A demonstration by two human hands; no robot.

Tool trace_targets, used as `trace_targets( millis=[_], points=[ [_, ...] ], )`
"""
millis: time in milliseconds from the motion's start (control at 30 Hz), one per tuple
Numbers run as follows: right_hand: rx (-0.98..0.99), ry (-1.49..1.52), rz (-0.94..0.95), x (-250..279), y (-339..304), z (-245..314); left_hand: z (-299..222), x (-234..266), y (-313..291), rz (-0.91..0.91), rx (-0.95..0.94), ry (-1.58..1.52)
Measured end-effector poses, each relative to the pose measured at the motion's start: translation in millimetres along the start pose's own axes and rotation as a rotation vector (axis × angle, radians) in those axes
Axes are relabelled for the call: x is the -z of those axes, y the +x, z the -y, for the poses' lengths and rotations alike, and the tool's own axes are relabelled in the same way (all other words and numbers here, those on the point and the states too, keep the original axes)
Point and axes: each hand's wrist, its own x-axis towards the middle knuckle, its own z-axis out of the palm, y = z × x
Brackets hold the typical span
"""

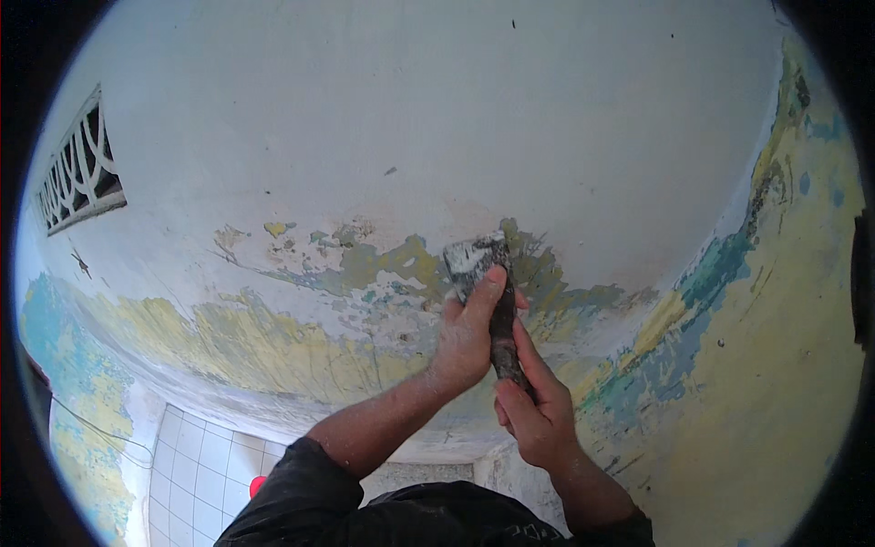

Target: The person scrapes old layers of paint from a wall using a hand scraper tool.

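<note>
A scraper (pixel 502 333) with a dark, worn handle is held in both hands up against the wall (pixel 437 109). Its broad blade, smeared with white, meets peeling paint (pixel 387 263) in olive, yellow and blue-green. My left hand (pixel 469 333) grips it just below the blade, the thumb pressed along the top. Lower down, my right hand (pixel 540 419) closes round the end of the handle. The part of the blade's edge touching the wall is hard to make out.
A white vent grille (pixel 80 169) is set in the wall at far left. The right-hand wall (pixel 766 392) is patchy yellow and blue. Below at left lies a white tiled floor (pixel 196 460) with a red object (pixel 258 486), partly hidden by my sleeve. Thin cables (pixel 105 433) hang nearby.
</note>
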Motion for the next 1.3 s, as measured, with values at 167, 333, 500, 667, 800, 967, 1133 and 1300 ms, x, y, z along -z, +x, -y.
trace_targets(
  millis=[167,333,500,667,800,967,1133,1300],
  points=[
    [-0.002,-0.156,0.007,12.2,-6.3,-4.7,8.2,-3.9,-0.1,0.010,-0.057,0.042],
    [0.154,-0.173,-0.005,12.3,23.2,2.7,-12.9,-7.8,14.2,-0.056,-0.105,0.108],
    [0.035,-0.122,0.071,15.1,7.3,16.4,-5.3,-15.5,-0.5,-0.055,-0.074,0.008],
    [0.001,-0.066,0.034,7.9,7.2,5.9,-10.2,-5.2,5.6,0.002,-0.026,0.038],
    [-0.044,-0.120,0.050,17.1,-2.9,9.5,3.1,-8.0,2.5,0.017,-0.056,0.051],
    [0.096,-0.153,0.037,9.2,25.4,17.9,-24.8,-10.8,12.7,-0.049,-0.165,0.094],
    [0.087,-0.118,0.106,11.3,20.1,33.4,-27.5,-9.0,8.0,-0.063,-0.054,0.095],
    [0.098,-0.106,0.032,2.4,8.8,20.3,-14.0,-11.0,5.0,-0.028,-0.163,0.053]
  ],
)
